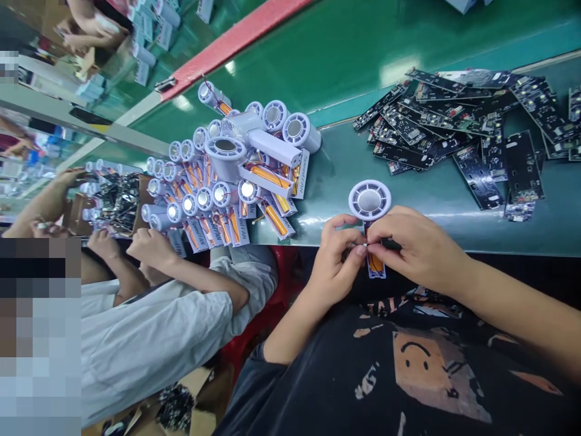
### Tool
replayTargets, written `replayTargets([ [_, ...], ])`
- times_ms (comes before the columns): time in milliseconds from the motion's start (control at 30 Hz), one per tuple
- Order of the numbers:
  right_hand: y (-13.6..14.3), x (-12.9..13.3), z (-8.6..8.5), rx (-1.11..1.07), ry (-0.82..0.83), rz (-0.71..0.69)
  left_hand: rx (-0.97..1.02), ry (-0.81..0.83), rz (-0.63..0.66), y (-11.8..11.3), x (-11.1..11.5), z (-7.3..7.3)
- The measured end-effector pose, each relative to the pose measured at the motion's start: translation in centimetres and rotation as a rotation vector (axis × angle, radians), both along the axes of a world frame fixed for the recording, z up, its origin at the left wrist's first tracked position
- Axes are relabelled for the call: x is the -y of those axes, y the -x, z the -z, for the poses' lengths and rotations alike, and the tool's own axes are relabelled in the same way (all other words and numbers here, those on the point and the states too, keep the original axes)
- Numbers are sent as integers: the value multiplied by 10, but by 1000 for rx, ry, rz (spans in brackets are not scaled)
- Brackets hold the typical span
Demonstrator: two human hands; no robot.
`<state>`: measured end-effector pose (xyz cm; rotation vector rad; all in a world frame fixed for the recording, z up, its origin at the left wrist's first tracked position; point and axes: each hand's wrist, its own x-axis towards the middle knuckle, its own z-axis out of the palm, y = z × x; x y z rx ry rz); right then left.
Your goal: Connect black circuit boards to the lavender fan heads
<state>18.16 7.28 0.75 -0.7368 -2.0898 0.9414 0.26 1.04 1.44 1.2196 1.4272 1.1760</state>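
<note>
A lavender handheld fan with a round grille rests at the bench edge in front of me, its opened handle pointing toward my body. Inside the handle an orange battery shows below my fingers. My left hand is closed, thumb and fingertips pinching at a small white wire plug over the handle. From the other side my right hand is closed too, its thumb and index finger gripping a dark piece that looks like a circuit board. Fingers hide most of that piece and the wires.
Black circuit boards lie heaped at the right of the green bench. Many similar fans with exposed batteries stand grouped to the left. Beyond them a co-worker's hands are at the bench, near a carton of dark parts.
</note>
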Motion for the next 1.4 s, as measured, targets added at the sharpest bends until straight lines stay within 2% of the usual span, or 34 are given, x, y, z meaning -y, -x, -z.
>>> replayTargets([
  [100, 2, 1, 2, -11, -20, 17, -240, -162, 132, 2, -3, 0],
  [200, 4, 3, 3, -57, 2, 49, -334, -260, 88, 0, -1, 5],
  [267, 5, 4, 3, -108, 77, 79, -217, -214, 28, -3, 1, 9],
  [400, 5, 5, 0, -183, 179, 121, 330, 3, -78, -11, 3, 12],
  [467, 5, 5, -2, -145, 119, 107, 480, 88, -100, -13, 1, 11],
  [567, 5, 5, -4, -9, -10, 109, 521, 144, -132, -14, 0, 9],
  [667, 5, 6, -6, 131, -76, 114, 476, 92, -154, -14, 2, 11],
  [800, 5, 7, -9, 196, -147, 92, 328, -45, -107, -12, 6, 13],
  [1000, 3, 8, -5, 151, -326, 90, -207, -180, 71, 0, 4, 4],
  [1067, 3, 8, -3, 99, -307, 101, -329, -229, 93, 2, 2, 1],
  [1133, 4, 7, -1, 31, -232, 100, -368, -254, 98, 2, 1, 0],
  [1267, 7, 7, 5, -82, -54, 102, -319, -272, 85, -1, -1, 1],
  [1400, 10, 10, 8, -125, 41, 142, -274, -258, 72, -2, -1, 4],
])
